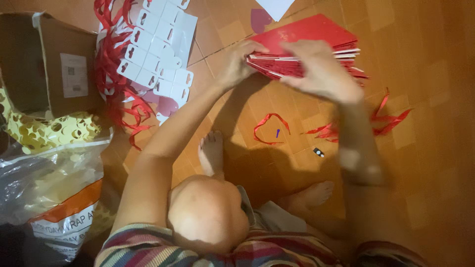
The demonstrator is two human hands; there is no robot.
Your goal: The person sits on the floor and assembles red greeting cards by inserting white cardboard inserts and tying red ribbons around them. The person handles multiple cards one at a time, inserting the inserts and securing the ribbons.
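Note:
A stack of flat red paper pieces with white edges (316, 30) lies on the orange tiled floor (425, 59) in front of me. My left hand (238, 60) grips the stack's left end, with fingers curled over its top edge. My right hand (321, 69) is closed on the stack's near edge, the fingers pushed in among the sheets. Both arms stretch forward over my bent knee (208, 212) and bare feet (212, 151).
A pile of white hang tabs (158, 44) tangled with red ribbons (111, 74) lies at the left. Beside it are an open cardboard box (34, 59), a yellow perforated sheet (49, 131) and a plastic bag (49, 188). Loose red ribbon loops (269, 128) and strips (386, 121) lie near a small black item (318, 152).

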